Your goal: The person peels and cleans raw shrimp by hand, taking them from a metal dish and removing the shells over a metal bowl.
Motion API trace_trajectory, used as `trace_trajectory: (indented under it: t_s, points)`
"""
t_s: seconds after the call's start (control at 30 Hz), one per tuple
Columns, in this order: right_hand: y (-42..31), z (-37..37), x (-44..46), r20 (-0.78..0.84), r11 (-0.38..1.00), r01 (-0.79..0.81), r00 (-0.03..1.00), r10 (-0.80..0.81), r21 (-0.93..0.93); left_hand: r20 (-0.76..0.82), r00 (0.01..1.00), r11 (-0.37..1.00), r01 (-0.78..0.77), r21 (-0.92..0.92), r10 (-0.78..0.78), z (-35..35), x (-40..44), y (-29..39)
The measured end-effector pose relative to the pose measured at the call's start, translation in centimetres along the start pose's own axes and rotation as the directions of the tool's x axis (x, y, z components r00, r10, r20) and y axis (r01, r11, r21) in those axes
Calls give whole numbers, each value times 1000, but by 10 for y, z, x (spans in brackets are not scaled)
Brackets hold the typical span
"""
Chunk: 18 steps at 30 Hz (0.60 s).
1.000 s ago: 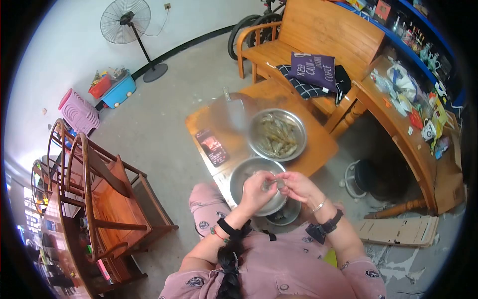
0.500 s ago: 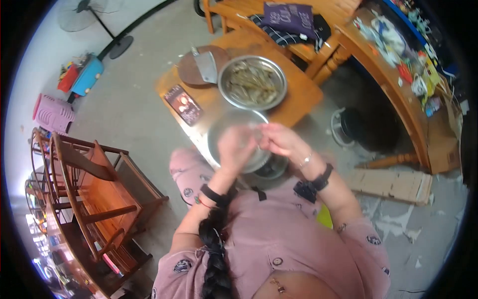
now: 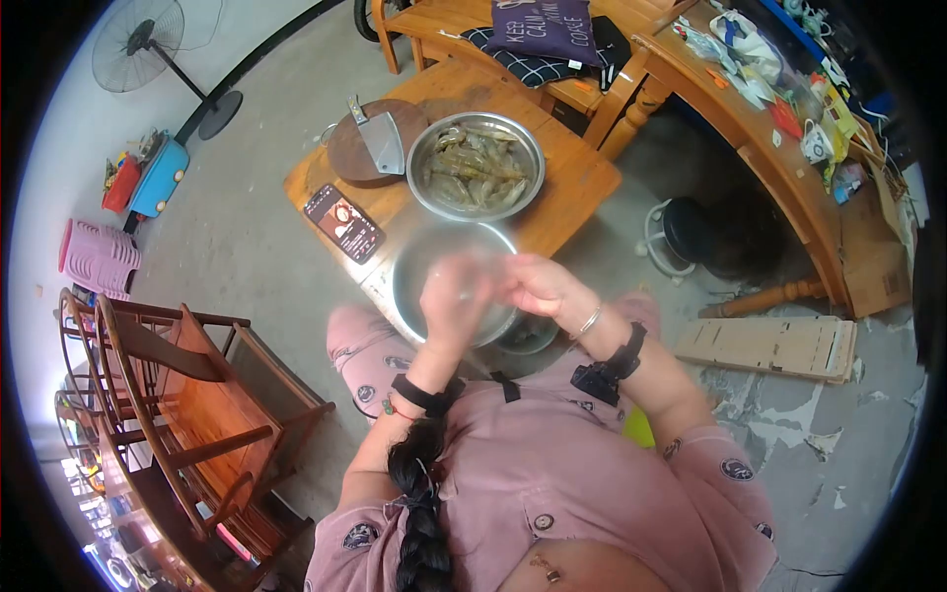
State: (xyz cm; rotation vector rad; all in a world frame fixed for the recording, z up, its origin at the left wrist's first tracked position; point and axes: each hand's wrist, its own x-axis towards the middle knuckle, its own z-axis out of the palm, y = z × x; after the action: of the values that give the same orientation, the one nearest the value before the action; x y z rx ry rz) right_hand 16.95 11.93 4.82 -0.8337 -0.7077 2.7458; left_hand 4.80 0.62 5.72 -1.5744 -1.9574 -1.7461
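Note:
Over a metal bowl (image 3: 406, 259) my two hands work close together. My left hand (image 3: 456, 296) is smeared by motion, so its fingers do not show clearly. The fingers of my right hand (image 3: 541, 284) are pinched together beside it; what lies between them is too small and blurred to make out. Just beyond stands a steel basin (image 3: 534, 148) with many whole greyish-green shrimp (image 3: 478, 168) in it. Under my right wrist, part of another container (image 3: 531, 337) shows, lower than the bowl.
On the wooden table (image 3: 572, 192), a cleaver (image 3: 383, 143) lies across a round chopping board (image 3: 345, 156), near a phone (image 3: 342, 224) with a lit screen. A wooden chair (image 3: 222, 395) stands left. At right are a black-seated stool (image 3: 681, 237) and a cluttered wooden bench (image 3: 730, 109).
The view has shifted slightly, so the table and basin appear farther left. My hands remain together over the bowl, the left one still blurred by motion.

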Motion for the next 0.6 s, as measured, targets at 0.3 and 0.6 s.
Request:
trace_trajectory:
  t_s: [0.3, 0.6]
  points:
    - [-3, 11, -8, -67, 986, 9, 998, -21, -165, 0, 999, 994, -49, 98, 50, -1, 0, -9]
    - [2, 5, -10, -46, 970, 39, 998, -51, -239, 8, 988, 980, -153, 128, 153, 2, -2, -12]
